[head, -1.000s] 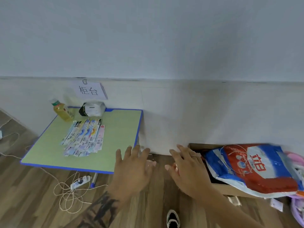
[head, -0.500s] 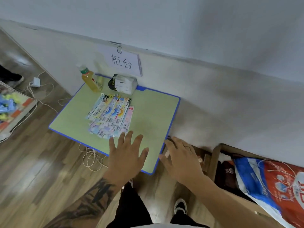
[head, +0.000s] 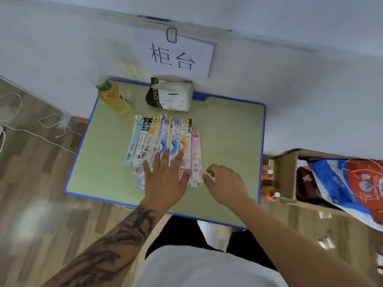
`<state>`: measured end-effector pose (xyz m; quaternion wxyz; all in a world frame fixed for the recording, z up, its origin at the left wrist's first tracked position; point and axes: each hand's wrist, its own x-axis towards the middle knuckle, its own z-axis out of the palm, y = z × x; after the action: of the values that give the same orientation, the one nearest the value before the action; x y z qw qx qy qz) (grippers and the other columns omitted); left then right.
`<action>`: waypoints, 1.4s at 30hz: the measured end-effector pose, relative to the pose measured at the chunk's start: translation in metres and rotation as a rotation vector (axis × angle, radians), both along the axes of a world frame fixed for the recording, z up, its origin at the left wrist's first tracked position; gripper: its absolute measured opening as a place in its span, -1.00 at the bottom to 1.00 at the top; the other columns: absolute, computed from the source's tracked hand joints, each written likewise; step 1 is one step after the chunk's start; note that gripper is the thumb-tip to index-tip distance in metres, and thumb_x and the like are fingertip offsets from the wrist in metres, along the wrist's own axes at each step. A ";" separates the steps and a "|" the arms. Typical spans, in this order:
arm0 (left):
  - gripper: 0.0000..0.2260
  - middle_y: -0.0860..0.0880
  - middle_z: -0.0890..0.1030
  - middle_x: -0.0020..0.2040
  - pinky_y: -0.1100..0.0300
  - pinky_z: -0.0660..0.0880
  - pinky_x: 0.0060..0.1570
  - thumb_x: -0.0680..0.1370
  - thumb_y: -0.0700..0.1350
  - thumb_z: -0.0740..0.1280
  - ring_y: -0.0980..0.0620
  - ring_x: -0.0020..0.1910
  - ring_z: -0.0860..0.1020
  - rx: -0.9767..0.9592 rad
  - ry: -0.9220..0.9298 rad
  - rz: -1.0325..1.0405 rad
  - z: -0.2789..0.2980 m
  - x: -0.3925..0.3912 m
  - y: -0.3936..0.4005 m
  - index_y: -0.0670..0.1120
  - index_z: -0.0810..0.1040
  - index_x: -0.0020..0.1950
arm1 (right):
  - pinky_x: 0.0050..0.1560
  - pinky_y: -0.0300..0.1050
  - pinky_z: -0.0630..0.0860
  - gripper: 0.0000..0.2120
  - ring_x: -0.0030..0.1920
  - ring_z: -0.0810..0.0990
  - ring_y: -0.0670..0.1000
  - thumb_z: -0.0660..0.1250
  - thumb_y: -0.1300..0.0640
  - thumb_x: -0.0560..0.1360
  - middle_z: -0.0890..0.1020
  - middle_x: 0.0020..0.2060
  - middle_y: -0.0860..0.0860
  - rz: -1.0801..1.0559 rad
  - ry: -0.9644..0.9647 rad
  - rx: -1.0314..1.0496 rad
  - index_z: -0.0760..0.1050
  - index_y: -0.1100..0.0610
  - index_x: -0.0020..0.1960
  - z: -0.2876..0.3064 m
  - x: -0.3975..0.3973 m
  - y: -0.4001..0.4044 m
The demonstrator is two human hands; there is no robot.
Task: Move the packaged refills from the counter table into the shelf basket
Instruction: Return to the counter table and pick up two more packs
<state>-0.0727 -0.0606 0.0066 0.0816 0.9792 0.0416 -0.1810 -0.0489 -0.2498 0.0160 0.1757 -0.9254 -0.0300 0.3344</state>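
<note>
Flat, the left hand (head: 163, 179) rests fingers-spread on the refill packs (head: 165, 139).

The green counter table (head: 228, 141) lies bare along its right edge and front-left corner. A bottle (head: 115, 98) at the back-left corner and a tissue pack (head: 170, 97) at the back edge block approach from behind the refill packs (head: 163, 139).

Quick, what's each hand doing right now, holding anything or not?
Left hand: open, fingers spread flat on the refill packs, nothing gripped.
Right hand: open, fingers loosely curled beside the pink pack, holding nothing.
</note>
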 end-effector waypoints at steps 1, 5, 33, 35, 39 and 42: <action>-0.42 -0.11 0.18 0.66 -0.38 0.01 0.52 0.65 0.30 0.04 -0.21 0.64 0.13 -0.001 0.007 -0.015 -0.004 0.006 0.011 0.16 0.15 0.65 | 0.15 0.02 0.52 -0.66 0.14 0.61 0.11 0.19 -0.15 0.66 0.65 0.15 0.01 -0.044 0.033 0.010 0.51 0.01 0.30 -0.004 0.006 0.014; -0.40 -0.11 0.21 0.65 -0.39 0.03 0.51 0.62 0.30 -0.02 -0.24 0.62 0.16 -0.008 0.017 -0.069 -0.019 0.028 0.041 0.14 0.21 0.64 | 0.10 0.04 0.59 -0.68 0.04 0.65 0.12 0.20 -0.17 0.65 0.68 0.05 0.01 -0.184 0.041 0.034 0.52 0.01 0.23 -0.016 0.037 0.061; -0.73 -0.25 0.59 -0.22 0.02 0.55 -0.14 0.64 -0.04 0.41 -0.02 -0.26 0.50 -1.101 0.328 0.643 0.016 0.072 0.087 -0.27 0.64 0.00 | -0.18 -0.21 0.50 -0.83 -0.23 0.64 -0.09 0.42 -0.05 0.60 0.70 -0.21 -0.10 -0.533 0.218 0.475 0.62 0.05 -0.04 0.012 0.045 0.102; -0.78 -0.15 0.60 -0.24 0.03 0.59 -0.16 0.64 -0.04 0.40 0.01 -0.29 0.51 -1.083 0.339 0.690 0.011 0.069 0.090 -0.21 0.67 0.02 | -0.21 -0.18 0.47 -0.80 -0.19 0.64 -0.06 0.37 -0.09 0.61 0.67 -0.15 -0.10 -0.539 0.098 0.298 0.57 0.04 0.02 -0.005 0.058 0.099; -0.81 -0.07 0.54 -0.27 0.03 0.59 -0.18 0.65 -0.05 0.39 0.01 -0.28 0.47 -1.078 0.375 0.719 0.006 0.063 0.087 -0.17 0.67 0.00 | -0.11 -0.02 0.59 -0.74 -0.16 0.63 0.04 0.32 -0.19 0.59 0.60 -0.11 -0.07 -0.525 0.090 0.067 0.46 0.00 0.05 -0.039 0.075 0.100; -0.86 0.01 0.57 -0.32 0.03 0.55 -0.17 0.65 -0.07 0.38 0.02 -0.27 0.49 -1.097 0.386 0.715 0.006 0.059 0.081 -0.03 0.67 -0.08 | -0.16 -0.02 0.57 -0.75 -0.20 0.59 0.06 0.33 -0.10 0.61 0.60 -0.23 -0.02 -0.521 0.093 0.056 0.46 0.06 -0.11 -0.050 0.080 0.102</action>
<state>-0.0133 0.0205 0.0121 0.6121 0.6723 0.2787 -0.3093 0.0311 -0.1474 -0.0339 0.2827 -0.8803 0.2081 0.3191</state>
